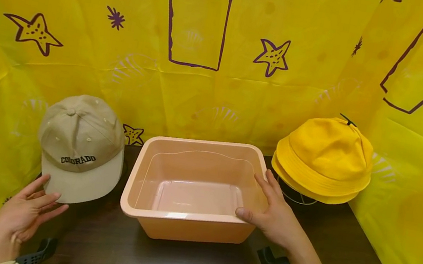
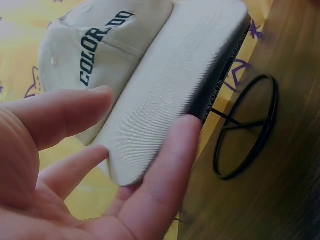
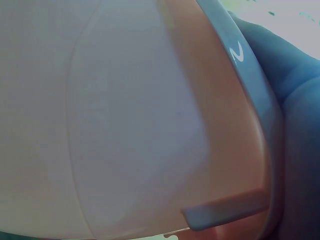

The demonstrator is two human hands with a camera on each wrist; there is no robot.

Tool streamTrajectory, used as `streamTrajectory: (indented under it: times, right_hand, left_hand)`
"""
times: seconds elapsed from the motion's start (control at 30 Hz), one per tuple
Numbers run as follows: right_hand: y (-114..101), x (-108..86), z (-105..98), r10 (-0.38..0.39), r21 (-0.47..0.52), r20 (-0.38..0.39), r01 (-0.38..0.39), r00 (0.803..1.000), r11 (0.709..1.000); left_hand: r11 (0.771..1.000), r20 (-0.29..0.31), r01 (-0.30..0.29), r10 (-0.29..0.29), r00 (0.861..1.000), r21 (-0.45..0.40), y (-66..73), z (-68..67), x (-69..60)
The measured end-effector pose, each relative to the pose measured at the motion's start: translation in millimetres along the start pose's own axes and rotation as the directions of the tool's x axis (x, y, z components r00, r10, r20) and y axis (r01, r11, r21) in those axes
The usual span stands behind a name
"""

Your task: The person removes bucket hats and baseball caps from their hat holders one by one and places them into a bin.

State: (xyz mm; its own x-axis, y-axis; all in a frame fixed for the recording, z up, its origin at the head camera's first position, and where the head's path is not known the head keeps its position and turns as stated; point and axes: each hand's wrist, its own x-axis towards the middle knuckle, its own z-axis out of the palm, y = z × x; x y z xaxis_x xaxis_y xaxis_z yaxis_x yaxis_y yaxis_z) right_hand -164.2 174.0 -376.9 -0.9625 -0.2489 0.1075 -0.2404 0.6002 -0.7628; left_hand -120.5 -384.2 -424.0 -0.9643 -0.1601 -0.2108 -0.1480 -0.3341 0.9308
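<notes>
Cap (image 1: 82,140), beige, dark COLORADO lettering (image 1: 78,159), flat brim (image 1: 87,181)

Downward head view, wrist views closer, left sharing cap (image 1: 83,148), right basin (image 1: 194,232)

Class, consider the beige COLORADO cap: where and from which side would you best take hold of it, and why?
Probably by the brim of the cap, coming from the front, thumb above and fingers beneath. The brim juts towards the person, thin and broad, raised above the wire ring, leaving room underneath. The left hand is at its corner.
</notes>
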Motion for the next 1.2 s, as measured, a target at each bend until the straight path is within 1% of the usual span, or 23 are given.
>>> streamTrajectory:
  times: [0.1,0.2,0.4,0.53,0.6,0.73,0.83,1.03,1.13,1.2]
  right_hand:
    - [0,0.1,0,0.001,0.001,0.000,-0.001,1.000,1.000]
    - [0,0.2,0,0.001,-0.002,-0.002,-0.001,1.000,1.000]
    - [1,0.5,1,0.003,-0.008,-0.004,-0.003,1.000,1.000]
    - [0,0.4,0,0.004,-0.004,-0.004,-0.004,1.000,1.000]
    - [0,0.1,0,0.004,-0.004,-0.003,-0.004,1.000,1.000]
    - [-1,-0.3,0,0.005,-0.005,-0.001,-0.005,1.000,1.000]
    - [-1,-0.7,0,0.003,-0.003,-0.001,-0.003,1.000,1.000]
    - [-1,-0.7,0,-0.005,-0.006,-0.004,0.005,1.000,1.000]
    - [-1,-0.5,0,-0.004,-0.011,-0.005,0.004,1.000,1.000]
    - [0,-0.4,0,-0.003,-0.014,-0.007,0.003,1.000,1.000]
  left_hand:
    - [0.999,-0.004,-0.029,0.029,1.000,-0.036,-2.8,-1.4,0.7]
    - [0.998,-0.014,-0.048,0.048,0.999,-0.041,-4.8,-1.9,0.7]
    - [0.993,-0.039,-0.057,0.053,0.998,-0.105,-5.6,-0.8,-1.6]
    - [0.992,-0.061,-0.059,0.052,0.997,-0.108,-4.2,2.9,-3.8]
    - [0.992,-0.062,-0.065,0.059,0.996,-0.112,-3.2,5.0,-4.7]
    - [0.984,-0.053,-0.088,0.081,0.995,-0.152,-1.2,8.9,-5.5]
    - [0.984,-0.067,-0.100,0.091,0.994,-0.147,0.4,12.6,-5.7]
    - [0.991,-0.124,-0.107,0.097,0.988,-0.075,3.4,19.2,-6.8]
    - [0.991,-0.155,-0.113,0.101,0.983,-0.070,4.8,21.6,-7.4]
    - [0.989,-0.179,-0.114,0.097,0.979,-0.090,5.9,23.1,-7.7]
